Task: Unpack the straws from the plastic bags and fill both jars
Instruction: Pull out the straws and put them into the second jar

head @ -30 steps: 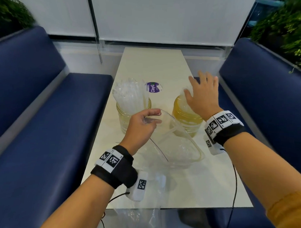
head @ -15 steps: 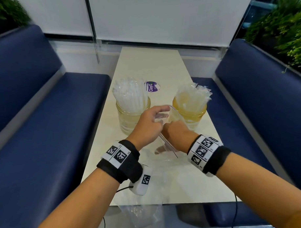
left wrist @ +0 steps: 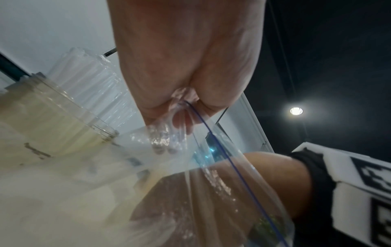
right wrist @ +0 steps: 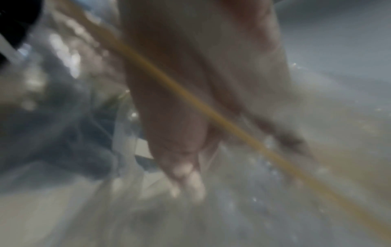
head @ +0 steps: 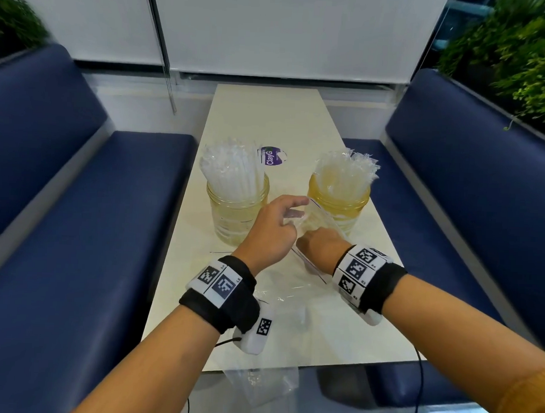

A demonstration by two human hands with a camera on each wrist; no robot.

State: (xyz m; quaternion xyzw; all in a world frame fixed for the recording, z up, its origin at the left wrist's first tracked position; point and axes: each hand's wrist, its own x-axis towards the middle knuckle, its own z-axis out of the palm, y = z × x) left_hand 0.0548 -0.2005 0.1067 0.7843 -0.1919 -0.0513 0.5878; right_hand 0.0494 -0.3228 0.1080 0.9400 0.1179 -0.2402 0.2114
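A: Your left hand [head: 272, 228] pinches the plastic bag [head: 318, 226] above the cream table [head: 274, 120], near both straw-filled jars [head: 237, 214].

B: Right hand [head: 317, 245] is inside it, grip unclear. Blue benches [head: 79, 230] either side.

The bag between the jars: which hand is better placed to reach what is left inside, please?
Probably the right hand: it is already inside the bag, whose mouth the left hand pinches open.

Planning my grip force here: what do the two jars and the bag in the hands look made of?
Left jar and right jar: probably clear glass, yellowish, glossy, with rigid thick rims. Bag: thin clear plastic film, shiny and creased, with a blue zip line; the left hand pinches its edge.
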